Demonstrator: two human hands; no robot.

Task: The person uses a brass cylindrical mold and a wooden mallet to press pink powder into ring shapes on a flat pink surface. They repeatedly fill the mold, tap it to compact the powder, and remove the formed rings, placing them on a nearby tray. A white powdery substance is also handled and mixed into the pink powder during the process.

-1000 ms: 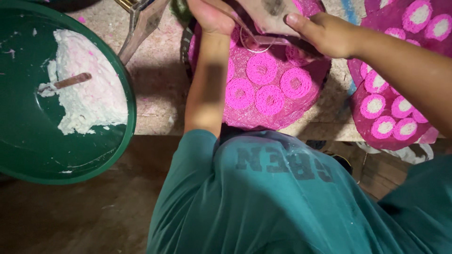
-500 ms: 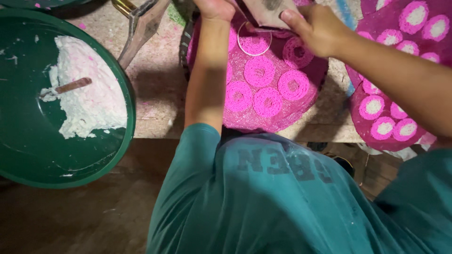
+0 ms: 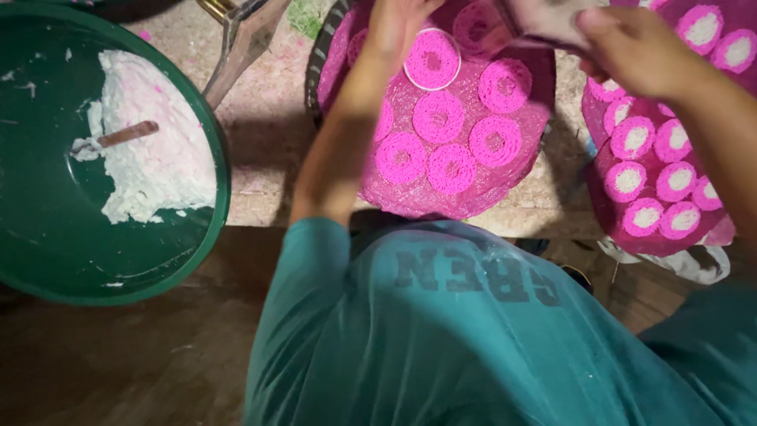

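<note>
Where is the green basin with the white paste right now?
In the head view the green basin sits far left, beside the round pink mat, well away from both hands.

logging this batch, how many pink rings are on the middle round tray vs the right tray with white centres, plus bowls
pink rings on the middle round tray: 8, counting the one by the left hand
white-centred pink rings on the right tray: 10 in view, more may be cut off
green bowls: 1
total: 19
</note>
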